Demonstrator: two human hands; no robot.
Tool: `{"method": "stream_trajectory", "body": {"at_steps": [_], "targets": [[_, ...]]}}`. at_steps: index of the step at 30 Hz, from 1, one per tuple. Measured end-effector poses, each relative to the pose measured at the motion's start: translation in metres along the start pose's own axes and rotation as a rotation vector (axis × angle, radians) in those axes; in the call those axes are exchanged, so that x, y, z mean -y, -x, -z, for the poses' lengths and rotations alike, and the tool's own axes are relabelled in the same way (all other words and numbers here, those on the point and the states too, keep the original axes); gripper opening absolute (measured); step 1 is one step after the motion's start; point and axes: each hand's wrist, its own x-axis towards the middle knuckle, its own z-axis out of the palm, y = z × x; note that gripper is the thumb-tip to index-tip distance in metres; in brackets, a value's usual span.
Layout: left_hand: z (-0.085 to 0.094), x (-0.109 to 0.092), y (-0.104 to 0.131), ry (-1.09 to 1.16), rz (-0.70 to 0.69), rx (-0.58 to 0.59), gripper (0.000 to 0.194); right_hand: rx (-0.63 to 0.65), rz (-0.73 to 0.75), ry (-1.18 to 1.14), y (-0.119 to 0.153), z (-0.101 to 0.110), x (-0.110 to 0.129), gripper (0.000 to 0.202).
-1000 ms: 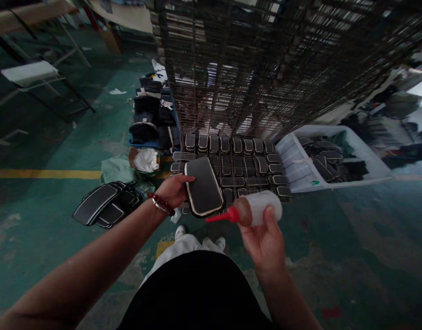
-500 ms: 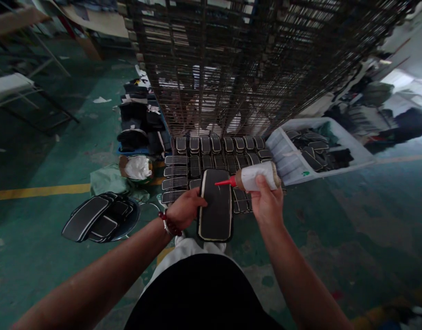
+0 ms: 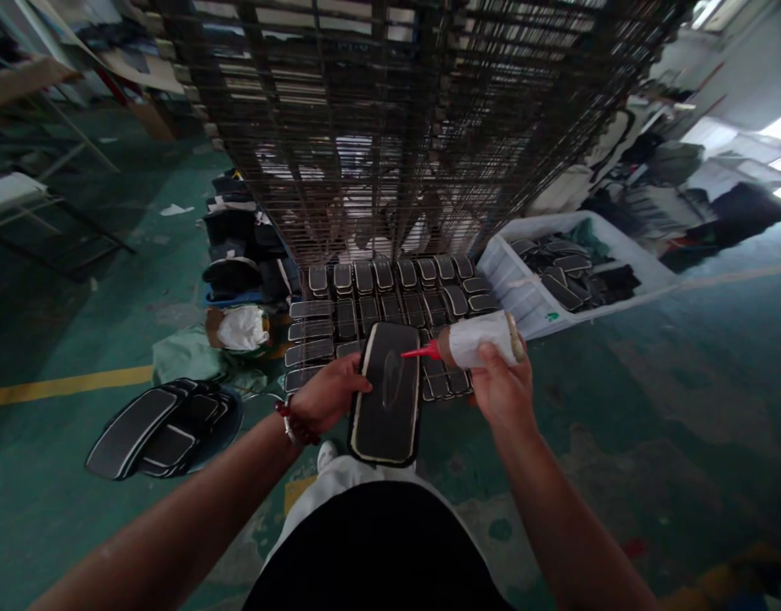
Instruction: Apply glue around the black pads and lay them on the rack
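- L hand: fingers clamped on dark pad edge, pad mid-view
- R hand: fingers round btl., red tip over pad
- Shiny loop on pad — looks fresh, prob. fluid applied

The held panel is black with a cream edge; the bottle is white, its nozzle red. The floor is green, with pale patches.

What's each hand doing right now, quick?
Left hand: closed on the edge of a dark panel.
Right hand: closed around a bottle with a red nozzle.
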Motion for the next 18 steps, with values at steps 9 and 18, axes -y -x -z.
{"method": "stream_trajectory", "body": {"at_steps": [9, 18], "targets": [[-0.028, 0.049, -0.063, 0.006, -0.034, -0.223, 0.037, -0.174, -0.695, -0.270, -0.004, 0.085, 0.012, 0.037], [0.008, 0.102, -0.184, 0.060, 0.019, -0.564, 0.031, -0.678, -0.506, -0.485, -0.034, 0.241, 0.046, 0.027]]}}
